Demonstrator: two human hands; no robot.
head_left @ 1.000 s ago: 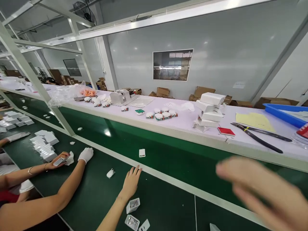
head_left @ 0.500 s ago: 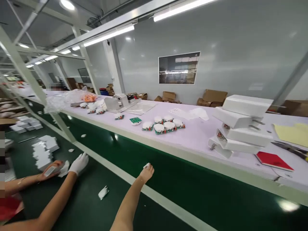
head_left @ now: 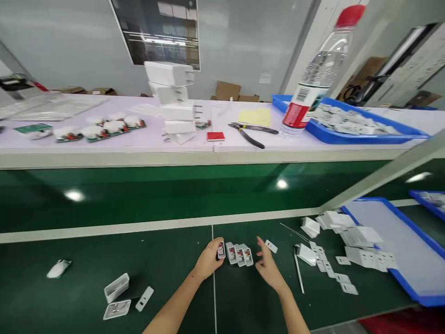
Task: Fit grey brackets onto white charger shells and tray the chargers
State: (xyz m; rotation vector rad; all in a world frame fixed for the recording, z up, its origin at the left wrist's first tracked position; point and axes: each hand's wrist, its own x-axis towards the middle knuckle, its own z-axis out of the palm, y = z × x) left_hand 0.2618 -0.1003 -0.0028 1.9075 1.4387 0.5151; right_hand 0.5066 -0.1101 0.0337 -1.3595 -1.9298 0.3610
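Observation:
My left hand (head_left: 209,260) is closed around a small white plastic housing (head_left: 221,251), whose open end shows reddish parts inside. It sits just left of a short row of similar white housings (head_left: 239,254) on the dark green bench (head_left: 174,273). On the row's other side, my right hand (head_left: 269,266) has thumb and fingers apart, with nothing in them. A white slotted end plate (head_left: 271,246) lies beside its fingertips. Further left are an open white housing (head_left: 117,287), another one lying flat (head_left: 117,310) and a loose end plate (head_left: 144,298).
White housings (head_left: 361,235) and end plates (head_left: 342,278) lie right, near a blue-rimmed tray (head_left: 413,266) and a white stick (head_left: 299,273). The raised shelf holds stacked white housings (head_left: 179,111), pliers (head_left: 252,134), a bottle (head_left: 311,83) and a filled blue tray (head_left: 368,137).
The view has swung right; the co-worker's arms are out of sight. My left hand, earlier reaching over the green belt with a white piece, is now back at the bench row. My right hand has reappeared.

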